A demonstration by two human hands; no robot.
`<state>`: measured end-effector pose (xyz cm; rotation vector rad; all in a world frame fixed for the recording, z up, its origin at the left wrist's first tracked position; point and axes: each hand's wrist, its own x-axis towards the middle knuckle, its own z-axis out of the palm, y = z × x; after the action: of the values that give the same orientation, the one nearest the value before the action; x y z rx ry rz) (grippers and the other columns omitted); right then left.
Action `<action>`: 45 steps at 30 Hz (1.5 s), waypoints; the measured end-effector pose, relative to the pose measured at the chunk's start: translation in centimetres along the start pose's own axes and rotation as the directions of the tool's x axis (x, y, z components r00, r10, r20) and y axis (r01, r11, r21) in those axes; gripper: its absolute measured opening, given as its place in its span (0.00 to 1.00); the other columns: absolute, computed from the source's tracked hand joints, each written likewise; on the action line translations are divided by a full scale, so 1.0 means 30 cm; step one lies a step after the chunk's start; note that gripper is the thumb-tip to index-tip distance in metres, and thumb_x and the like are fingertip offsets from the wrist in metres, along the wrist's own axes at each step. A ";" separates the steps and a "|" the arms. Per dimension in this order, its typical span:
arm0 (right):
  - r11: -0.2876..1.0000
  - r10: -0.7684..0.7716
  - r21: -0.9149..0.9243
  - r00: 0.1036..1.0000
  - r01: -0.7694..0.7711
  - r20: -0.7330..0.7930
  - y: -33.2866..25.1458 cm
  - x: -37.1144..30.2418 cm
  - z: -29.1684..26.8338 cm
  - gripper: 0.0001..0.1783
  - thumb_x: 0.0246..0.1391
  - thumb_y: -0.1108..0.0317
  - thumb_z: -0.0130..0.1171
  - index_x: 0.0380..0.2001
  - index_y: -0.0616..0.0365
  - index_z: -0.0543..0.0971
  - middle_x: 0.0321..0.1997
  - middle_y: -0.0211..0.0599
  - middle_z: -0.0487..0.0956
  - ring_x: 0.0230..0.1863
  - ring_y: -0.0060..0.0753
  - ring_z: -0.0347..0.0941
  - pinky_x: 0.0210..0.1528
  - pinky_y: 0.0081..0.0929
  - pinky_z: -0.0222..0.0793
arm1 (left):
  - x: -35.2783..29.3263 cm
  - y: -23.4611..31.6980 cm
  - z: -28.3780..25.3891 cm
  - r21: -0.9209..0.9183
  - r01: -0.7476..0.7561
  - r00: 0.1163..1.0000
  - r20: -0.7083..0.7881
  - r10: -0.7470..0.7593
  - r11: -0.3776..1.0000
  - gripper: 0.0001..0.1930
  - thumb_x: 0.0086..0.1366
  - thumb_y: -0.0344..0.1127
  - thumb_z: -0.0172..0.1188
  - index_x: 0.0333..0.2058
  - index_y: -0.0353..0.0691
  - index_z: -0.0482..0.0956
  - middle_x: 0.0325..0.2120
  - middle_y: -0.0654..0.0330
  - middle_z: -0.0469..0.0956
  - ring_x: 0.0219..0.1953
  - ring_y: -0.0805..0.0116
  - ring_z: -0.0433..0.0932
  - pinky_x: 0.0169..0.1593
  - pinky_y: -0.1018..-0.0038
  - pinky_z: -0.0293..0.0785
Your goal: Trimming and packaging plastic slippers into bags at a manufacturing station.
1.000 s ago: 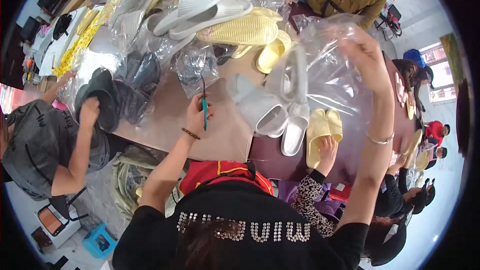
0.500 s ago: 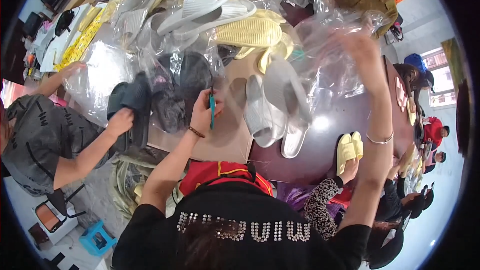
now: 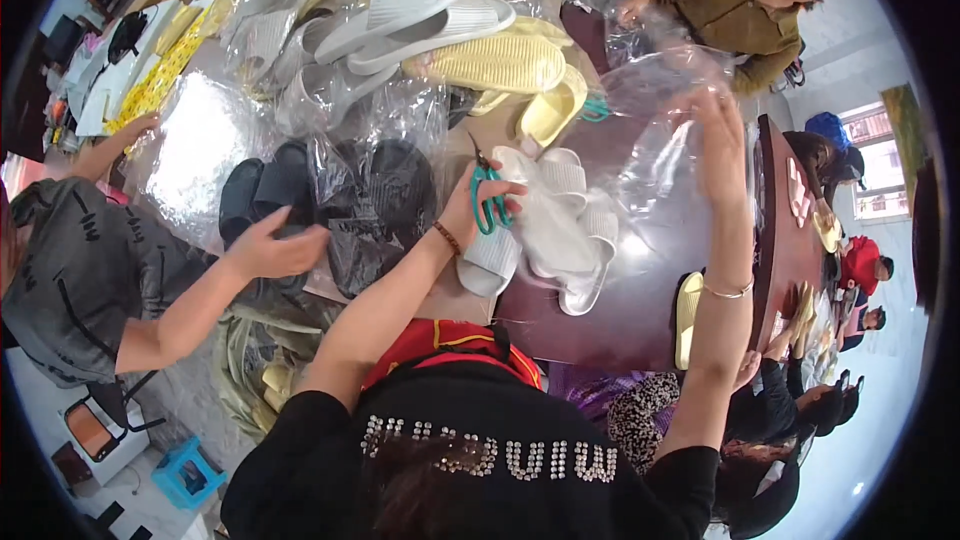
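Note:
My left hand (image 3: 470,202), with a beaded bracelet, is closed around teal-handled scissors (image 3: 490,198). It is beside a small group of white slippers (image 3: 565,230) on the table, at their left edge. Farther right, my right hand (image 3: 716,135) is raised with its fingers stretched out, against a crumpled clear plastic bag (image 3: 650,130). Whether its fingertips pinch the plastic is hard to see. Left of the scissors lie black slippers in a clear bag (image 3: 378,205). A yellow slipper (image 3: 688,315) shows partly behind my right forearm.
Grey slippers (image 3: 435,25) and yellow slippers (image 3: 495,62) are heaped at the far side with loose plastic. At left, a co-worker's hand (image 3: 275,245) is near dark slippers (image 3: 262,185). Another person (image 3: 715,5) handles plastic across the dark table (image 3: 620,305).
My left hand has moved right with the scissors, from the black slippers to the white ones. My right hand has shifted slightly left and down. The co-worker's hand at left has come off the dark slippers.

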<state>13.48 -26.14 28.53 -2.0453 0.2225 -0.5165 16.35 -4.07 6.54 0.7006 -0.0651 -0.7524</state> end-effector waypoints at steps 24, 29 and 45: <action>0.222 0.274 0.891 0.902 -0.397 0.333 0.046 -0.011 0.794 0.19 0.54 0.50 0.40 0.40 0.52 0.65 0.39 0.35 0.70 0.39 0.32 0.65 0.41 0.38 0.64 | -0.280 0.060 -0.239 0.442 -0.125 0.921 -0.280 0.270 0.888 0.20 0.51 0.25 0.54 0.44 0.38 0.61 0.25 0.60 0.71 0.25 0.73 0.71 0.26 0.79 0.69; 0.388 0.453 0.784 0.841 -0.484 0.295 0.033 -0.130 1.127 0.18 0.56 0.55 0.36 0.38 0.58 0.66 0.28 0.35 0.69 0.20 0.25 0.63 0.19 0.23 0.60 | -0.435 -0.044 -0.323 0.409 -0.094 0.847 -0.446 0.288 0.908 0.20 0.51 0.25 0.53 0.43 0.39 0.61 0.22 0.63 0.68 0.23 0.74 0.70 0.26 0.80 0.68; 0.937 -0.349 0.079 0.890 0.341 0.293 0.345 -0.353 0.737 0.26 0.39 0.62 0.59 0.45 0.54 0.68 0.47 0.42 0.66 0.48 0.43 0.62 0.48 0.32 0.60 | -0.487 -0.017 -0.265 0.642 0.108 0.845 -0.461 0.270 0.759 0.19 0.52 0.26 0.54 0.44 0.38 0.61 0.25 0.63 0.70 0.25 0.75 0.70 0.28 0.81 0.68</action>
<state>14.46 -10.24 7.23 -2.1166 -0.3389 -0.4072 7.59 9.57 2.81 1.5594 0.1606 -0.4037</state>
